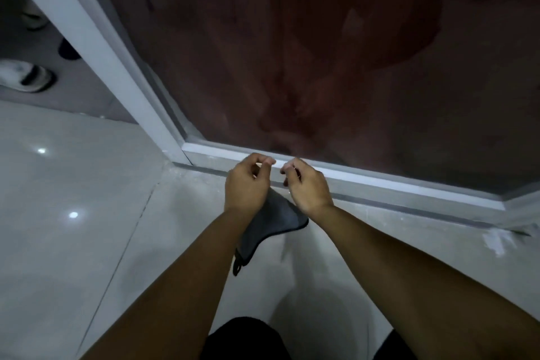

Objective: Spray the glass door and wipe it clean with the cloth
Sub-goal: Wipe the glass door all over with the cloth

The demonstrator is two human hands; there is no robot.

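Both forearms are seen extended toward the bottom rail of the glass door (321,52), whose pane is dark and carries a dim reddish reflection. The left hand (247,184) is held just before the white door frame (336,174), fingers curled with thumb and fingertips drawn together; a grey cloth (270,231) with a dark edging emerges from beneath its palm and hangs down between the two wrists, so the cloth is judged to be gripped by this hand, though the point of grip is hidden. The right hand (306,187) is set just beside the left, apart from it, fingers likewise curled toward the thumb; whether anything is pinched there cannot be told. The cloth's upper edge passes close under the right hand, contact not being discernible. A small dark loop is noted at the cloth's lowest corner. A pale glossy floor (73,242) is recorded below, and a white slipper (26,76) lies beyond the frame at the left.
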